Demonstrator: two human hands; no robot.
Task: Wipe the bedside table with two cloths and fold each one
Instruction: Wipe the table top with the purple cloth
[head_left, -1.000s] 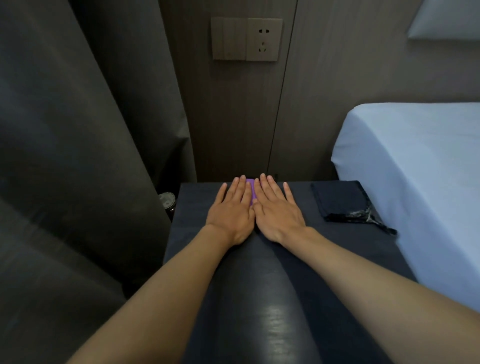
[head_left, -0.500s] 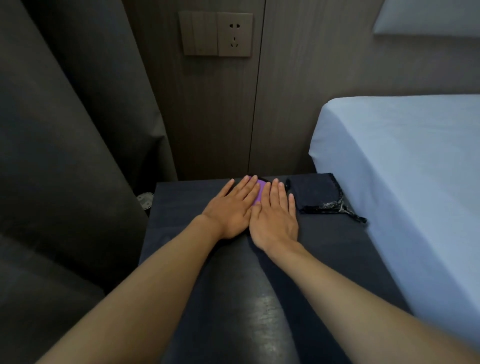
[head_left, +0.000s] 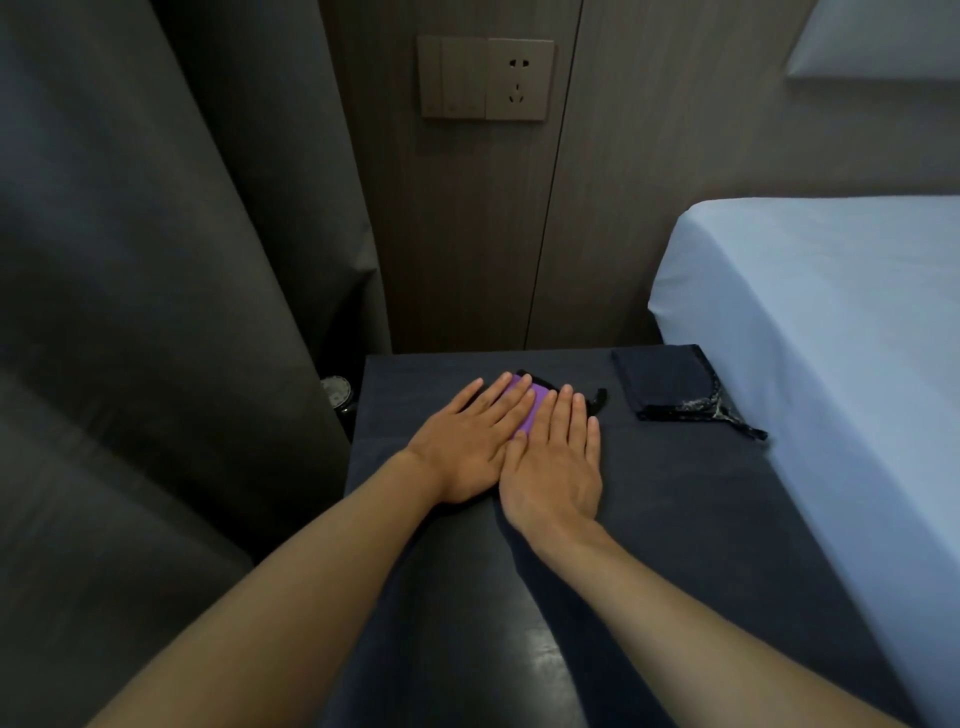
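purple cloth (head_left: 527, 402) under both palms, left hand (head_left: 470, 444) and right hand (head_left: 556, 462) flat, fingers spread, gripping nothing, dark folded cloth (head_left: 662, 382) right of them on bedside table (head_left: 675, 493)

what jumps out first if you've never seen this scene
Two bare hands, the left hand and right hand, lie flat side by side on a purple cloth near the back of the dark bedside table. A folded dark cloth sits at the table's back right corner, beside the pale blue bed.

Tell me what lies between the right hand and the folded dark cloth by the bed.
Head view: only bare dark tabletop separates right hand from folded dark cloth.
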